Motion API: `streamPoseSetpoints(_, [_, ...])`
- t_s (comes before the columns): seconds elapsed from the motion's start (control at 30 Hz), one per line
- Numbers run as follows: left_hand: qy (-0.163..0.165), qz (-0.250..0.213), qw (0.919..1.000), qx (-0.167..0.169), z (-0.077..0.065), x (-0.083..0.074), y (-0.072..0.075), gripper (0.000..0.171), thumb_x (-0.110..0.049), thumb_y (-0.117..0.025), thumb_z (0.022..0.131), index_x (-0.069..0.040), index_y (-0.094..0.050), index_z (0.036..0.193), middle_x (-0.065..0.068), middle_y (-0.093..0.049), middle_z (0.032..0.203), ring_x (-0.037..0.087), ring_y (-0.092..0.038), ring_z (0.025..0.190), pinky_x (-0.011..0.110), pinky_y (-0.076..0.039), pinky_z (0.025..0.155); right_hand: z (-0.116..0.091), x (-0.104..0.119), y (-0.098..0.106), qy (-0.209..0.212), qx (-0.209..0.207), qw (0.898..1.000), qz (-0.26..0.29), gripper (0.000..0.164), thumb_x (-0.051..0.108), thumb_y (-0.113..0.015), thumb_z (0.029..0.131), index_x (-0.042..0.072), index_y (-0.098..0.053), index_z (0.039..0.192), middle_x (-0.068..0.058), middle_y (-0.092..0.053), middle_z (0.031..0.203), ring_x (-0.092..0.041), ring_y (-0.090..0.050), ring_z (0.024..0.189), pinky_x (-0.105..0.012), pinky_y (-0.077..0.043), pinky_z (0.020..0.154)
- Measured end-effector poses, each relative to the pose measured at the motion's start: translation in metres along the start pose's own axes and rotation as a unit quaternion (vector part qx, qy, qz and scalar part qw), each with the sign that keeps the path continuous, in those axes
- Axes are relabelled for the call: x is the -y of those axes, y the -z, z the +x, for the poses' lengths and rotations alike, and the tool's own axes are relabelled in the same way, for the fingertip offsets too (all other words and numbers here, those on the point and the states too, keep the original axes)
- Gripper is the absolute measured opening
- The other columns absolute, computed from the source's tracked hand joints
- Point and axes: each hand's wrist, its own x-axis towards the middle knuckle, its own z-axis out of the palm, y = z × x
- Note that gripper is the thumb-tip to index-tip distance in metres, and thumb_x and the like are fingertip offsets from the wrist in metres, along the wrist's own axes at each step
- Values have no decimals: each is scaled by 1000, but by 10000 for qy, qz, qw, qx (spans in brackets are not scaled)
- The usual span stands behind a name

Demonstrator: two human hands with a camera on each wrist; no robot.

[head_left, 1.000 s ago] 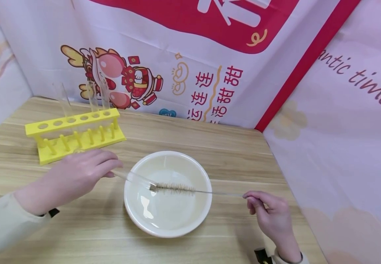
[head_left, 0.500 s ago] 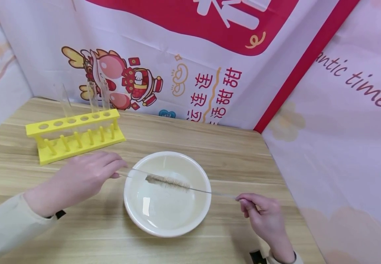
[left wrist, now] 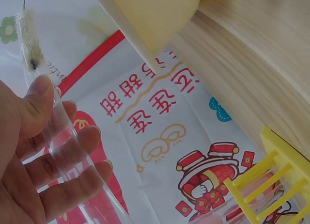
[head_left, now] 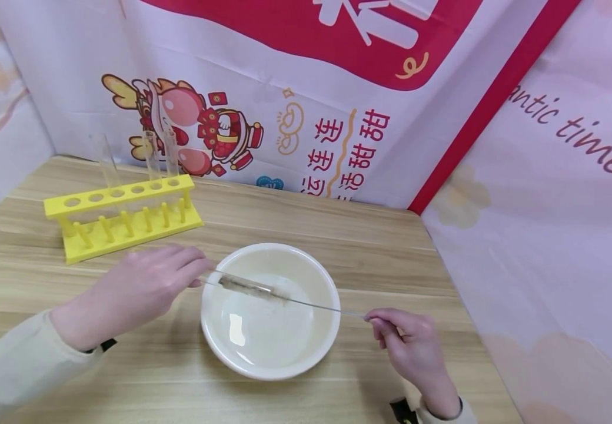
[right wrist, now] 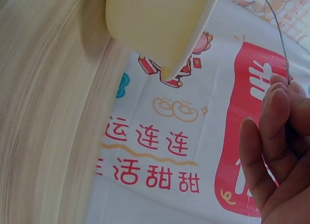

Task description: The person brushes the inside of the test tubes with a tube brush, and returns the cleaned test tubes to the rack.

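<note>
A clear glass test tube (left wrist: 68, 149) lies across the fingers of my left hand (head_left: 139, 288), thumb on top. Its open end points right over a round white bowl (head_left: 269, 368). Inside the tube sits most of the bristle head of a test tube brush (head_left: 245, 287); a short tuft sticks out of the mouth. My right hand (head_left: 409, 341), right of the bowl, pinches the thin twisted wire handle (right wrist: 283, 47) between thumb and fingers. Tube and brush form nearly one straight line above the bowl.
At the back left stands a yellow test tube rack (head_left: 126, 235) with pegs, several holes and clear tubes (head_left: 107, 162) upright in it. A printed cloth (head_left: 263, 76) hangs behind the wooden table (head_left: 359, 235), and another wall closes the right side.
The brush head has gone from the tube's mouth to mostly inside it. My right hand has moved left with the wire, and my left hand a little to the right with the tube.
</note>
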Motion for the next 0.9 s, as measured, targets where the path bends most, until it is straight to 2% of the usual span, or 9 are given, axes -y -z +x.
streamPoseSetpoints(0.23, [-23,11,10000,-25,6,-6,-2,39,2,-81,73,-4,-69,109,9,-69,99,28,-69,86,44,-60,65,3,3,-5,-11,15,10000,-15,8,5,-68,92,0,-73,88,1,-61,61,-5,-53,47,-13,-45,45])
streamPoseSetpoints(0.3, [-11,29,10000,1,9,-7,-2,39,1,-82,73,-5,-69,110,9,-69,100,27,-69,86,44,-60,66,5,5,-6,-47,47,10000,2,5,-2,-69,88,1,-73,89,1,-61,62,-5,-53,47,-12,-45,46])
streamPoseSetpoints(0.47, [26,86,9999,119,14,-11,-2,41,5,-81,74,-4,-69,112,10,-70,102,28,-69,87,45,-60,67,9,8,-8,-136,105,9999,9,25,-19,-69,77,2,-73,90,1,-61,61,-4,-53,47,-12,-45,45])
streamPoseSetpoints(0.67, [-401,157,9990,-125,24,-22,-6,36,4,-80,74,-4,-69,108,9,-69,96,26,-68,82,41,-60,63,13,11,-18,-15,215,9997,116,24,-16,-69,78,3,-74,92,3,-59,62,-2,-51,49,-11,-44,47])
streamPoseSetpoints(0.77, [-613,319,9972,-278,31,-31,-9,17,2,-61,92,-4,-69,106,8,-66,93,24,-66,76,36,-58,56,16,13,-26,85,326,9993,158,20,-12,-69,82,3,-74,94,4,-59,63,-1,-52,50,-10,-45,48])
streamPoseSetpoints(0.83, [-712,408,9960,-358,35,-36,-10,27,-1,-41,103,-4,-68,106,8,-65,92,23,-64,73,35,-57,53,19,15,-31,158,350,9991,172,14,-7,-68,86,3,-74,94,4,-60,64,-1,-52,51,-10,-45,49])
streamPoseSetpoints(0.9, [-777,517,9949,-372,38,-40,-11,38,-5,-30,107,-3,-67,106,8,-64,92,23,-62,71,34,-56,52,21,17,-35,227,341,9990,181,9,-2,-67,90,3,-74,94,4,-61,64,-2,-54,53,-10,-46,51])
